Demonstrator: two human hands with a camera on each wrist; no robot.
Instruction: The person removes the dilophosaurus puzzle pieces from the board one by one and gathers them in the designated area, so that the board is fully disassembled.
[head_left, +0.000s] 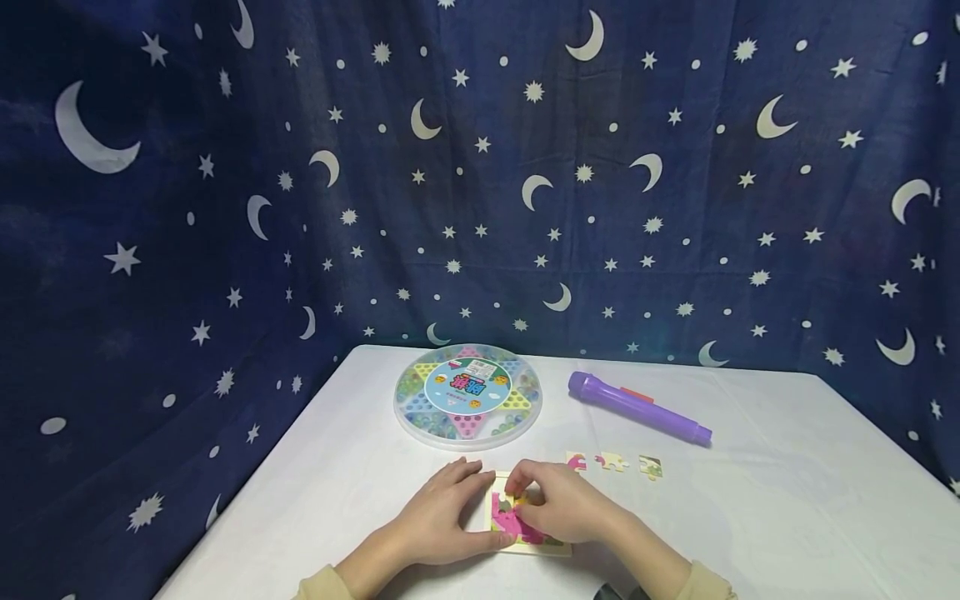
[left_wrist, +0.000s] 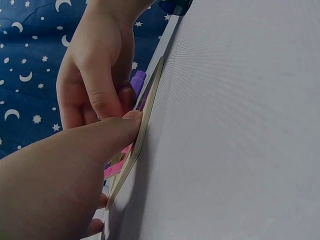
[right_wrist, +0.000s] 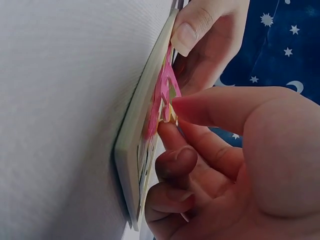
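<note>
On the white table lies a jigsaw puzzle board [head_left: 531, 550], a pale frame with a pink, yellow and green picture. My left hand [head_left: 442, 517] spans its left side with fairly straight fingers; the thumb rests on the near edge, and the index fingertip is at the far left corner. Thumb and index finger of my right hand [head_left: 562, 502] pinch a puzzle piece [right_wrist: 173, 82] over the board. This piece, partly pink, tilts up from the picture in the right wrist view. Fingers hide part of the board. In the left wrist view, the left thumb [left_wrist: 131, 116] touches the frame.
Beyond the board lie three loose pieces: one pink [head_left: 576, 461], one pale [head_left: 612, 462] and one greenish [head_left: 650, 466]. A round clear case [head_left: 468, 392] with a star pattern and marbles stands farther back. Right of it lie a purple tube [head_left: 637, 407] and a red strip [head_left: 637, 394].
</note>
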